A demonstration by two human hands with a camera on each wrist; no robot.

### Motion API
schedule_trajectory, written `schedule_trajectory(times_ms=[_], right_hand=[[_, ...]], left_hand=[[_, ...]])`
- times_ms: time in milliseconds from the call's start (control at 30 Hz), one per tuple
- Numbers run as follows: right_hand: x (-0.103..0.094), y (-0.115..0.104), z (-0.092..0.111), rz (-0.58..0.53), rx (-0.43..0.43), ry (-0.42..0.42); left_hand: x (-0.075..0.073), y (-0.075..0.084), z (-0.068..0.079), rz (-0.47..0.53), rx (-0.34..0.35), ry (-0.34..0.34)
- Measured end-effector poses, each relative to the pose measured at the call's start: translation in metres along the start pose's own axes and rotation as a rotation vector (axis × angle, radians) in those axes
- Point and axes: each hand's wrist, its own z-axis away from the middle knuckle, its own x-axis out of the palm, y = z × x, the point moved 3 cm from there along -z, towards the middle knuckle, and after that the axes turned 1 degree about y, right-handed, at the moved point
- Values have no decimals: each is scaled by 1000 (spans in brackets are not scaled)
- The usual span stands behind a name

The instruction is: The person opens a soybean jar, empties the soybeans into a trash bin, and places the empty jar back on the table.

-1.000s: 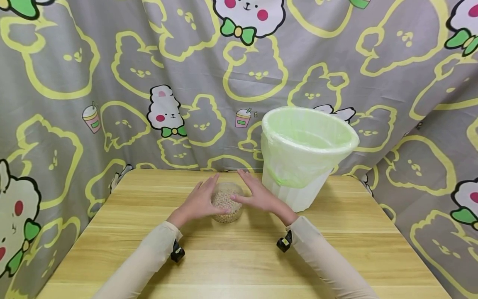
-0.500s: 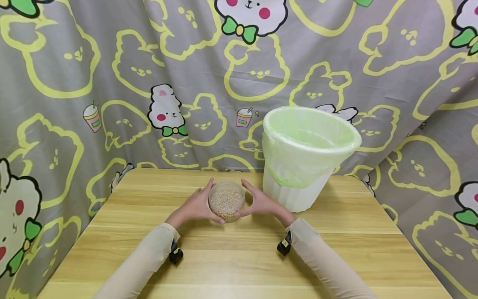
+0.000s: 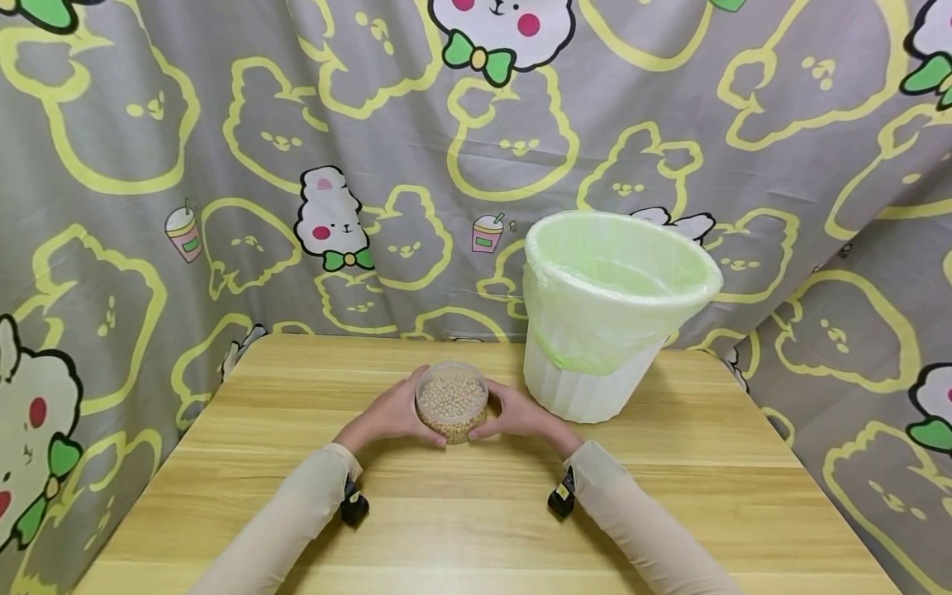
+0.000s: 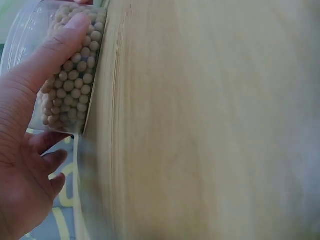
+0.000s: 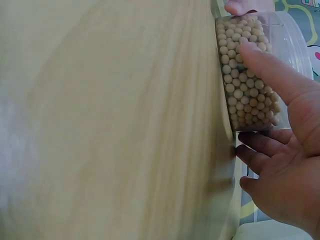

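Observation:
A clear round plastic tub [image 3: 452, 400], partly filled with small beige balls like dried soybeans, sits upright on the wooden table, towards its back edge. From the left side my left hand [image 3: 393, 411] holds it, thumb at the near wall and fingers round the far side. My right hand [image 3: 523, 413] grips the opposite side in the same way. In the left wrist view the thumb presses the wall over the balls [image 4: 75, 82]. The right wrist view shows the thumb on the tub [image 5: 245, 85] too, with several fingers curled below it.
Right of the hands, at the back of the table [image 3: 461, 529], stands a tall white bin [image 3: 587, 388] lined with a pale green bag [image 3: 595, 326]. A grey patterned curtain [image 3: 402, 149] hangs behind the table and along its sides.
Both hands have come down and closed in from over and beside the tub to grip its sides. The tub has hardly moved.

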Motion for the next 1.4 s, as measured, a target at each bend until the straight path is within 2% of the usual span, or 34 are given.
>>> schedule_trajectory(times_ms=[100, 367, 467, 567, 767, 867, 1067, 1200, 1400], right_hand=[[-1, 1, -3, -20, -5, 21], [-9, 3, -8, -34, -3, 85], [-15, -2, -8, -59, -9, 126], [-25, -16, -8, -76, -35, 177], [-43, -47, -12, -146, -94, 295], [-47, -57, -14, -183, -109, 337], [-52, -75, -17, -224, -159, 356], [-55, -85, -16, -229, -193, 349], [-58, -91, -13, -197, -193, 335]], left_hand=[[-1, 1, -4, 60, 40, 18], [-3, 2, -8, 126, 11, 70], [-10, 5, -13, 178, 13, 81], [-25, 15, -19, 250, 54, 86], [-54, 46, -27, 398, 175, 118], [-65, 62, -28, 436, 217, 145], [-77, 80, -28, 473, 224, 196], [-78, 84, -26, 496, 239, 222], [-76, 85, -29, 513, 243, 227]])
